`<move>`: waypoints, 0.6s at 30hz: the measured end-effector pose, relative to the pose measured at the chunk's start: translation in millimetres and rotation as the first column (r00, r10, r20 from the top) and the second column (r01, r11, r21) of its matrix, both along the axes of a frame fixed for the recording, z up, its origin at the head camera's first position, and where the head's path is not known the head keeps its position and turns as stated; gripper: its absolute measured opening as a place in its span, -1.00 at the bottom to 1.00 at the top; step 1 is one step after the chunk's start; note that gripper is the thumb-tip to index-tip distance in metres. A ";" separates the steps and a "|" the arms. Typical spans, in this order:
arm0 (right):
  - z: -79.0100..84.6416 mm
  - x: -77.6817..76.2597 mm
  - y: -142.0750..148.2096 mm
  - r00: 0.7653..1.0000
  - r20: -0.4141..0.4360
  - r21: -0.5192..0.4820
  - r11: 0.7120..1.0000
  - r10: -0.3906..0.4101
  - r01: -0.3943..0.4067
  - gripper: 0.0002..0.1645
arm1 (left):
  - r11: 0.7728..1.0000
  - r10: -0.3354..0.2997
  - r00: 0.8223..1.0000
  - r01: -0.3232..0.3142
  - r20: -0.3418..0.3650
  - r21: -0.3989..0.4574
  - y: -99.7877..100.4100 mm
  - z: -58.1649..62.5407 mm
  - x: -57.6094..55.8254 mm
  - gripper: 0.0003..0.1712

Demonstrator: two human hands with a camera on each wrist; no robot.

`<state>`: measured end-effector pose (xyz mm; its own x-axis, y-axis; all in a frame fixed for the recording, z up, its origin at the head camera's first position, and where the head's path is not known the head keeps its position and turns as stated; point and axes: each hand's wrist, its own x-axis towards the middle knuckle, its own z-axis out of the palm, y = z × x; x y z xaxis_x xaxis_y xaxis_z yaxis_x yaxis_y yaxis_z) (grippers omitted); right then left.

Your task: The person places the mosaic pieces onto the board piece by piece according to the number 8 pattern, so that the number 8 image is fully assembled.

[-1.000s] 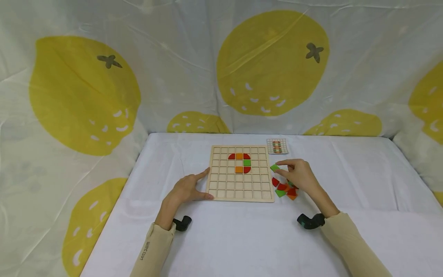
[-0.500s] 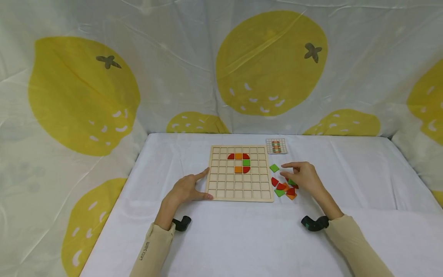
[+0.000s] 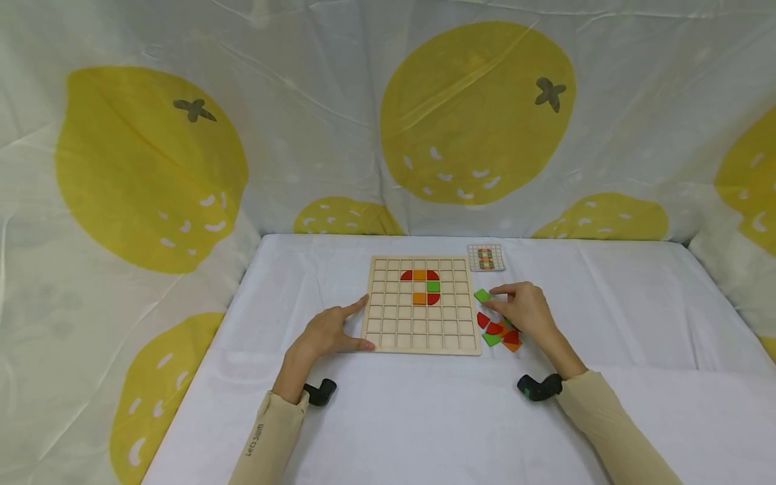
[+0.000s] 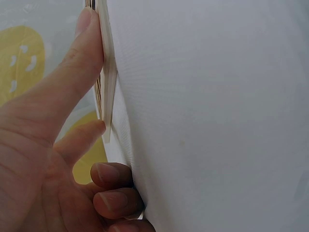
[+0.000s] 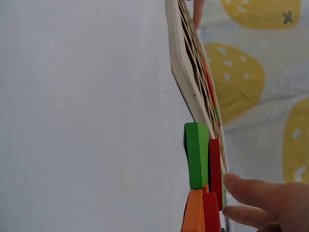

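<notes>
A square wooden grid board (image 3: 388, 330) lies flat on the table, with red, orange and green tiles set in some of its upper cells. My left hand (image 3: 324, 330) steadies it at the near left corner; the thumb and index finger rest against its edges. In the left wrist view the other fingers (image 4: 116, 200) curl beside the board on the cloth. My right hand (image 3: 524, 306) pinches a loose green square tile (image 3: 481, 295) by its right side, just off the board's right edge. In the right wrist view that tile is mostly hidden behind nearer pieces.
A loose pile of red, orange and green pieces (image 3: 494, 329) lies right of the board, below my right hand. A small pattern card (image 3: 486, 257) sits beyond, at the board's far right corner. A lemon-print cloth (image 3: 339, 135) hangs behind the table (image 3: 424, 417).
My right hand let go of the green tile and drew back to the right, then came back left to its edge. The left hand and the board stayed in place.
</notes>
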<state>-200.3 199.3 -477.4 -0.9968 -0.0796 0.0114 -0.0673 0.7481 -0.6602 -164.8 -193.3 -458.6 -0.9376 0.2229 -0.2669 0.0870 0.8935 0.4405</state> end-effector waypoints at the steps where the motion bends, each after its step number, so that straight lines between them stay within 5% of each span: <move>1: -0.4 -0.5 0.2 1.000 -0.001 0.005 1.000 -0.001 0.001 -0.54 | 1.000 0.000 1.000 0.000 0.001 -0.001 0.4 0.0 0.2 0.25; 18: -0.1 -2.2 -0.8 1.000 0.023 0.014 1.000 -0.009 0.009 -0.60 | 1.000 -0.001 1.000 0.001 -0.004 0.008 0.5 -0.2 0.6 0.24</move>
<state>-202.5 198.5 -477.4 -0.9974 -0.0708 -0.0129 -0.0453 0.7576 -0.6512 -164.2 -192.8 -458.8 -0.9385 0.2260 -0.2609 0.0900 0.8900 0.4471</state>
